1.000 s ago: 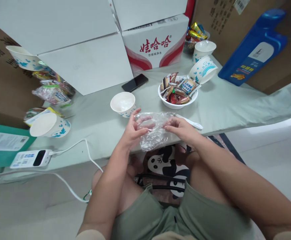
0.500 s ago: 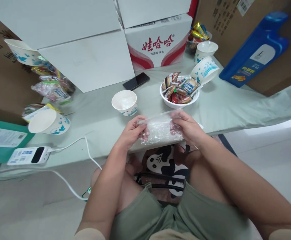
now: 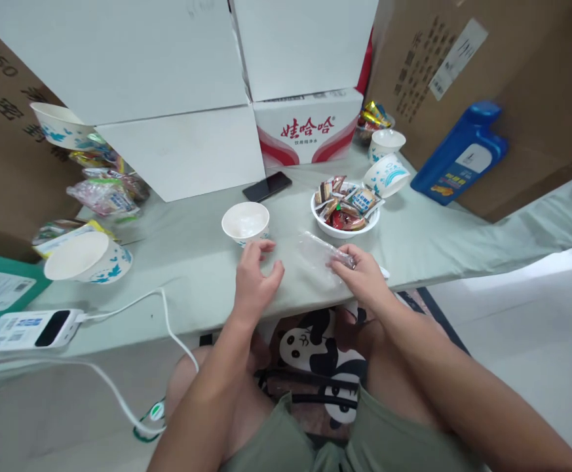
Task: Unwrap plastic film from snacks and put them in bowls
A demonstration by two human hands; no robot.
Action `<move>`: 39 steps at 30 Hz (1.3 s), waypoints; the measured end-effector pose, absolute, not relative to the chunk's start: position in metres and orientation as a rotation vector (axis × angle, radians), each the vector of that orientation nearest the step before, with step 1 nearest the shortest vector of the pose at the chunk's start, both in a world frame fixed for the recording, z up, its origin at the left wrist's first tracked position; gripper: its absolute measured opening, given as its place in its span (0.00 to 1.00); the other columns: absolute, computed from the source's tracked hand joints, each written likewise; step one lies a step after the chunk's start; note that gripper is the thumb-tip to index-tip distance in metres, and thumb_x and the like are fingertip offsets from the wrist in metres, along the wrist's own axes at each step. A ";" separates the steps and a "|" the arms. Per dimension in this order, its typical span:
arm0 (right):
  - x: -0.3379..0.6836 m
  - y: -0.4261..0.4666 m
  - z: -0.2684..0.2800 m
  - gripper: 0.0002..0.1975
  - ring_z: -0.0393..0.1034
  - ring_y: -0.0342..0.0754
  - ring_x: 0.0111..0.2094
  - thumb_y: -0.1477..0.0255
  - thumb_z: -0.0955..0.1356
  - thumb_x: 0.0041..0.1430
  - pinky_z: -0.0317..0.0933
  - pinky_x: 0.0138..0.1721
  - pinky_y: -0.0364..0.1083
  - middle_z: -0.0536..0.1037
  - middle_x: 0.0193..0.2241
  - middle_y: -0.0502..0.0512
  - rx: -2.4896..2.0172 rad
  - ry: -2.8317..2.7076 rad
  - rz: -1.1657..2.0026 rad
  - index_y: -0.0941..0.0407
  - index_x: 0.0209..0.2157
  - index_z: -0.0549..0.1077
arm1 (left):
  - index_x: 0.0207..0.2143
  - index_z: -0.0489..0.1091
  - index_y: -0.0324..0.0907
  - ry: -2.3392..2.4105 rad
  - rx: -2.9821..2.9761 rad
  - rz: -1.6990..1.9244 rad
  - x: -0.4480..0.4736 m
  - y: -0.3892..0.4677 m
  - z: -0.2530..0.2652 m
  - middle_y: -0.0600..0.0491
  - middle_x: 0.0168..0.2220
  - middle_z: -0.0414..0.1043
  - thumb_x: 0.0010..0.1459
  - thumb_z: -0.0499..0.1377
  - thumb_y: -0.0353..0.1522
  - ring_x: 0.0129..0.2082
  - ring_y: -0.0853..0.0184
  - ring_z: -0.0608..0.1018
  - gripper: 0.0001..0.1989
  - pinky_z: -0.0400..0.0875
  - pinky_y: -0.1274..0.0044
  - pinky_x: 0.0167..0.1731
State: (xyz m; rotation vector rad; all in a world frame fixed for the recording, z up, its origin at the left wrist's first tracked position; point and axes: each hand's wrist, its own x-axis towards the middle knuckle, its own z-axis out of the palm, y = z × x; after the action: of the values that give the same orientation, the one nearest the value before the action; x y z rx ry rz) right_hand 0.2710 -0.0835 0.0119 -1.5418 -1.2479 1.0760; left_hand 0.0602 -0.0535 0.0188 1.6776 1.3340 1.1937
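Right grip (image 3: 359,270) pinches film (image 3: 315,250) near front edge of tabletop (image 3: 192,255); left grip (image 3: 272,255) loosely spread, holding nothing, by cup (image 3: 244,220). Light pinch advisable: thin film likely crumples.

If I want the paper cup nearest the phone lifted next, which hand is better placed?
Left hand, probably: it is close by the paper cup, open and apparently holding nothing. The right hand is farther off and pinches the clear plastic.

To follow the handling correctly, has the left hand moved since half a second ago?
Yes. Judged against the cup by the phone, the left hand has shifted left, closer to that cup.
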 end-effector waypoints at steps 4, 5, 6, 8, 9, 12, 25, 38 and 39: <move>0.254 -0.086 0.030 0.09 0.69 0.46 0.30 0.63 0.70 0.55 0.62 0.32 0.45 0.75 0.28 0.49 -1.259 -1.479 1.313 0.53 0.35 0.73 | 0.47 0.72 0.42 1.038 1.592 0.922 0.061 -0.067 0.025 0.47 0.47 0.76 0.54 0.66 0.38 0.48 0.59 0.77 0.18 0.69 0.69 0.52; 0.250 -0.085 0.033 0.10 0.71 0.47 0.32 0.62 0.70 0.57 0.64 0.34 0.46 0.77 0.30 0.50 -1.176 -1.530 1.393 0.53 0.37 0.74 | 0.47 0.72 0.42 0.959 1.524 0.883 0.059 -0.067 0.024 0.47 0.46 0.77 0.55 0.66 0.40 0.46 0.61 0.77 0.19 0.71 0.71 0.49; 0.245 -0.082 0.036 0.11 0.72 0.48 0.34 0.62 0.69 0.58 0.65 0.36 0.47 0.78 0.32 0.51 -1.139 -1.562 1.422 0.53 0.38 0.75 | 0.46 0.73 0.41 0.920 1.458 0.875 0.056 -0.065 0.022 0.48 0.42 0.77 0.55 0.66 0.41 0.42 0.63 0.77 0.19 0.71 0.73 0.44; 0.236 -0.076 0.038 0.13 0.73 0.50 0.39 0.62 0.70 0.57 0.67 0.39 0.48 0.79 0.38 0.55 -1.207 -1.571 1.291 0.54 0.41 0.75 | 0.39 0.74 0.40 0.945 1.366 0.915 0.048 -0.060 0.020 0.52 0.34 0.76 0.55 0.66 0.43 0.33 0.67 0.75 0.17 0.70 0.77 0.35; 0.231 -0.073 0.039 0.16 0.73 0.51 0.41 0.62 0.72 0.55 0.67 0.41 0.49 0.79 0.41 0.56 -1.260 -1.564 1.187 0.54 0.43 0.74 | 0.36 0.73 0.40 0.980 1.339 0.948 0.043 -0.057 0.019 0.54 0.30 0.74 0.55 0.66 0.44 0.30 0.69 0.73 0.17 0.68 0.78 0.32; 0.220 -0.065 0.039 0.26 0.71 0.52 0.46 0.60 0.74 0.52 0.67 0.44 0.49 0.76 0.49 0.58 -1.237 -1.628 1.159 0.53 0.52 0.70 | 0.33 0.73 0.40 0.998 1.313 0.997 0.030 -0.050 0.024 0.56 0.27 0.70 0.54 0.66 0.44 0.27 0.71 0.70 0.17 0.66 0.79 0.29; 0.158 0.095 0.082 0.11 0.70 0.50 0.36 0.77 0.71 0.50 0.63 0.38 0.47 0.76 0.32 0.53 -1.532 -2.149 0.613 0.56 0.38 0.73 | 0.37 0.70 0.44 1.344 1.132 1.379 -0.012 -0.028 0.028 0.55 0.32 0.71 0.57 0.62 0.35 0.31 0.70 0.73 0.06 0.67 0.77 0.32; 0.109 0.097 0.061 0.16 0.75 0.49 0.32 0.80 0.71 0.51 0.65 0.37 0.47 0.71 0.18 0.52 -1.505 -2.596 0.615 0.54 0.15 0.67 | 0.32 0.69 0.43 1.433 1.162 1.291 -0.024 -0.028 0.025 0.56 0.28 0.70 0.56 0.60 0.31 0.28 0.70 0.71 0.02 0.65 0.78 0.29; 0.115 0.080 0.072 0.12 0.76 0.52 0.34 0.82 0.71 0.49 0.66 0.38 0.49 0.74 0.20 0.54 -1.479 -2.521 0.567 0.54 0.18 0.70 | 0.30 0.69 0.43 1.415 1.181 1.286 -0.024 -0.028 0.025 0.56 0.26 0.69 0.57 0.60 0.32 0.27 0.70 0.71 0.03 0.65 0.78 0.29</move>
State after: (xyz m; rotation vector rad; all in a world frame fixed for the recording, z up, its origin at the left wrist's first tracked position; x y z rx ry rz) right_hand 0.1151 0.0804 0.0717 -1.4788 -2.5213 0.5673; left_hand -0.0242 -0.0276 0.0251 1.1813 1.4149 1.2862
